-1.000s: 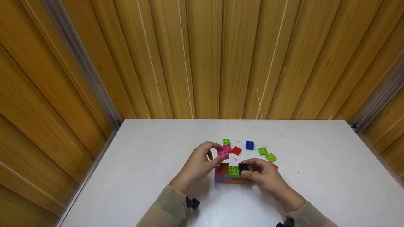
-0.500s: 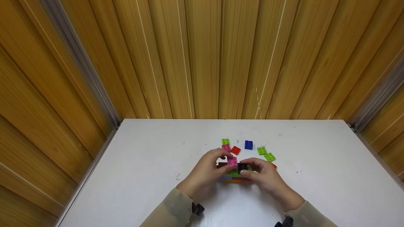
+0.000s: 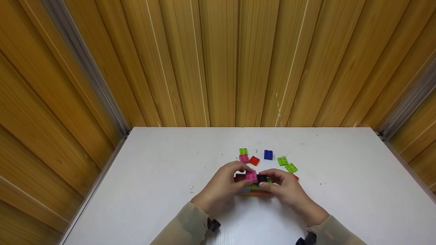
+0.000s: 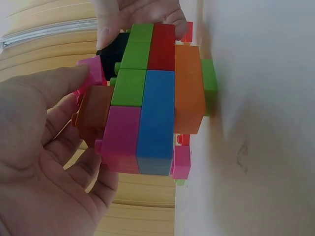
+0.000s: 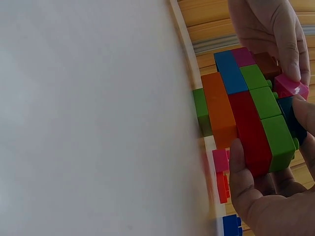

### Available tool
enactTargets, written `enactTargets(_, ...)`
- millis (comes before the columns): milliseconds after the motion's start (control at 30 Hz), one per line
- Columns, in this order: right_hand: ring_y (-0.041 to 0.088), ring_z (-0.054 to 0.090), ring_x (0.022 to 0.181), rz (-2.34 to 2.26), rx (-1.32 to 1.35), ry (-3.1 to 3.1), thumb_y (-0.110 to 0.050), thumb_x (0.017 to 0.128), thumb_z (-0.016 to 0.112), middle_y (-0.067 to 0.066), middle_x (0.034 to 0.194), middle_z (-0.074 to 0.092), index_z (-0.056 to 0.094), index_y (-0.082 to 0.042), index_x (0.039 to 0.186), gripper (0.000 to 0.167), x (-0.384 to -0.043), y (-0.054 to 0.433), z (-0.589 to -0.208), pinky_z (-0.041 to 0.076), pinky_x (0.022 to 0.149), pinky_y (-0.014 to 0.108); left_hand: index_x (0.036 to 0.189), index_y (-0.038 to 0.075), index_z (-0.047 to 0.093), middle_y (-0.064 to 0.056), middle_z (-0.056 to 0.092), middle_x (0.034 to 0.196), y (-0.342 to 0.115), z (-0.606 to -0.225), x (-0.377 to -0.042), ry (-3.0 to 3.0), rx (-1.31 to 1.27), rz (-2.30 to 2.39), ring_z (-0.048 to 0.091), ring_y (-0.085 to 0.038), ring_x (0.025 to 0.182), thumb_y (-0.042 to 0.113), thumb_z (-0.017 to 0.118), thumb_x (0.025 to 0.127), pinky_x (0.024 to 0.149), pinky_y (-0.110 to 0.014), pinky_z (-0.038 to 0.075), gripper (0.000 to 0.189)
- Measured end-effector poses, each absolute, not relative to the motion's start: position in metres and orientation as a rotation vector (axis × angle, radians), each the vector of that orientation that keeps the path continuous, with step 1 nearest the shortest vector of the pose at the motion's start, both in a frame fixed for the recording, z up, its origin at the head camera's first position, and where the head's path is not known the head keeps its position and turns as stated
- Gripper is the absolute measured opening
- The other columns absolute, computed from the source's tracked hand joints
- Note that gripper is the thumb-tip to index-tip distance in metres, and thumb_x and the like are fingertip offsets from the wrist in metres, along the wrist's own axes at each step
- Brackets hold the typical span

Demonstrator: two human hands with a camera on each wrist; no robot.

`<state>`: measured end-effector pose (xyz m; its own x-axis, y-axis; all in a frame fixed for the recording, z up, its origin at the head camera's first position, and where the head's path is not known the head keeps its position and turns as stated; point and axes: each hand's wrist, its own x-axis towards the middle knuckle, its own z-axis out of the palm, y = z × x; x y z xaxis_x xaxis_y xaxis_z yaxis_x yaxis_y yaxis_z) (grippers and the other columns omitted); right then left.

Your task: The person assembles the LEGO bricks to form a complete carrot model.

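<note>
Left grip pinches a partly hidden pink brick; right grip clasps the partly covered brick stack

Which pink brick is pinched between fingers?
The square pink plastic brick in the left hand, beside the black plastic brick. Another pink brick sits on the white table; a third is built into the multicoloured brick stack.
</note>
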<state>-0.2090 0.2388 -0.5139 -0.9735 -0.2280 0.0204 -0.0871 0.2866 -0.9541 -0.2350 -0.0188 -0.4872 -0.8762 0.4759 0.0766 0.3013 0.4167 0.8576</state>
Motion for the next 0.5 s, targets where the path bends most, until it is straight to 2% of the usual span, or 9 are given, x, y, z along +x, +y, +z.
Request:
enactTargets(200, 0.023, 0.071, 0.132, -1.8, -0.299, 2.423, -0.021, 0.103, 0.085, 0.018, 0.142, 0.076, 0.073, 0.001, 0.14, 0.044, -0.209, 0.2375, -0.5144, 0.055, 0.105, 0.019, 0.126, 0.035, 0.077, 0.016, 0.073, 0.129, -0.0202, -0.4865, -0.2332, 2.529, 0.698, 1.413, 0.064, -0.008, 0.122, 0.023, 0.086, 0.103, 0.112, -0.03, 0.061, 0.027)
enactTargets(500, 0.025, 0.07, 0.136, -1.78, -0.263, 2.425, -0.023, 0.103, 0.085, 0.016, 0.142, 0.076, 0.074, -0.003, 0.141, 0.045, -0.2093, 0.2382, -0.5142, 0.053, 0.107, 0.019, 0.126, 0.033, 0.079, 0.014, 0.073, 0.128, -0.0186, -0.4877, -0.2348, 2.541, 0.73, 1.398, 0.061, -0.009, 0.116, 0.025, 0.085, 0.104, 0.103, -0.025, 0.059, 0.025)
